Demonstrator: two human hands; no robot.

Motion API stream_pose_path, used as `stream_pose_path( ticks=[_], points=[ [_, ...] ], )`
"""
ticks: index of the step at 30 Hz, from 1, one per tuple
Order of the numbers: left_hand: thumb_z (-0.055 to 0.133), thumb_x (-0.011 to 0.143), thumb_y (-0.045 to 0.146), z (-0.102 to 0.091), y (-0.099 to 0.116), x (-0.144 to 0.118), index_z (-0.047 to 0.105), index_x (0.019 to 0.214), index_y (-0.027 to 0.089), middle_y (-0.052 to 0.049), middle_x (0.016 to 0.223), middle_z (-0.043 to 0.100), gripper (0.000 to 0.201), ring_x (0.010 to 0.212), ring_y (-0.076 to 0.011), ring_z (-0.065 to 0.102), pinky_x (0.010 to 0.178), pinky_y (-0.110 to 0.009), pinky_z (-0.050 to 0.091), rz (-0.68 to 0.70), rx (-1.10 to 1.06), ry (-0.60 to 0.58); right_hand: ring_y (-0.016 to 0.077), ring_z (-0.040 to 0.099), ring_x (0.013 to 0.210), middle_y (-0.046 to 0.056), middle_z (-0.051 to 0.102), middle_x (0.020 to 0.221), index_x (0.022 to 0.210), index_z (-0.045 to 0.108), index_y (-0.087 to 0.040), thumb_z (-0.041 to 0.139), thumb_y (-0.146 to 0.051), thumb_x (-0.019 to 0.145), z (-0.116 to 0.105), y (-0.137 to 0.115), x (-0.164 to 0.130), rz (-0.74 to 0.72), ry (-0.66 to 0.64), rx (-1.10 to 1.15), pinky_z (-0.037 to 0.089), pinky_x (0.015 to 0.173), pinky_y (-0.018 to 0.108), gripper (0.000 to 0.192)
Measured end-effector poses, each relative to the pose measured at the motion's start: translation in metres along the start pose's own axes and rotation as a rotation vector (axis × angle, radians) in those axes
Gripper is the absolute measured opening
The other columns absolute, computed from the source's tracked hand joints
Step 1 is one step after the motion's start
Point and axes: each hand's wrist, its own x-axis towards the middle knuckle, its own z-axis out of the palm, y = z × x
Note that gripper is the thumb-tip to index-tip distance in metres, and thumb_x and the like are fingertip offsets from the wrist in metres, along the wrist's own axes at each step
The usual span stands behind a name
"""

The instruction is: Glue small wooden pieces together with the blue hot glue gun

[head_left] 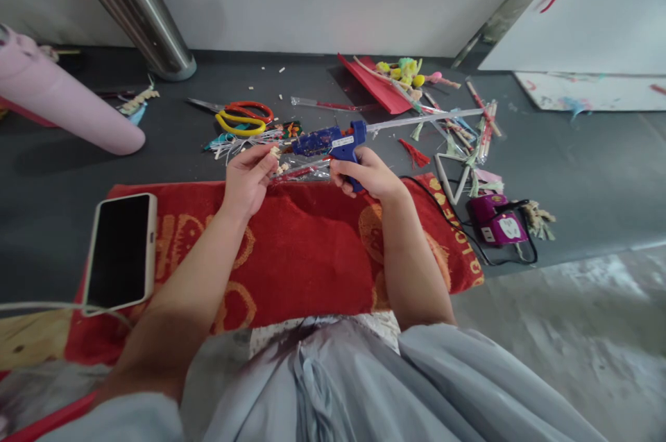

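Observation:
My right hand (364,173) is wrapped around the handle of a blue glue gun (327,141), whose nozzle points left. A long clear glue stick (424,121) sticks out of its back end. Between thumb and fingers, my left hand (248,177) pinches a small cream-coloured knobbly piece (275,152), close to the nozzle. Just below the nozzle lies a clear plastic wrapper (306,170) with red parts. Beyond my left hand are scissors (244,117) with orange and yellow handles, beside a bundle of white and blue strands (236,143).
A red patterned towel (306,255) covers the table's front edge, with a phone (121,251) on its left. A pink bottle (67,91) and a metal post (136,8) stand at left. Right are red paper (375,87), a red tassel (415,153) and a purple box (497,220) with a black cord.

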Motion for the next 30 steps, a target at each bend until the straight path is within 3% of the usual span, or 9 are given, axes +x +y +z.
stream_pose_path(
  ticks=[30],
  points=[
    [0.09, 0.056, 0.035, -0.0055, -0.0041, 0.0024, 0.077, 0.079, 0.028, 0.002, 0.084, 0.074, 0.028, 0.065, -0.0045, 0.06, 0.062, -0.017, 0.051, 0.014, 0.0, -0.029, 0.0028, 0.048, 0.038, -0.005, 0.054, 0.052, 0.063, 0.054, -0.015, 0.064, -0.033, 0.081, -0.0012, 0.0006, -0.001, 0.007, -0.003, 0.002, 0.036, 0.033, 0.014, 0.027]
  ],
)
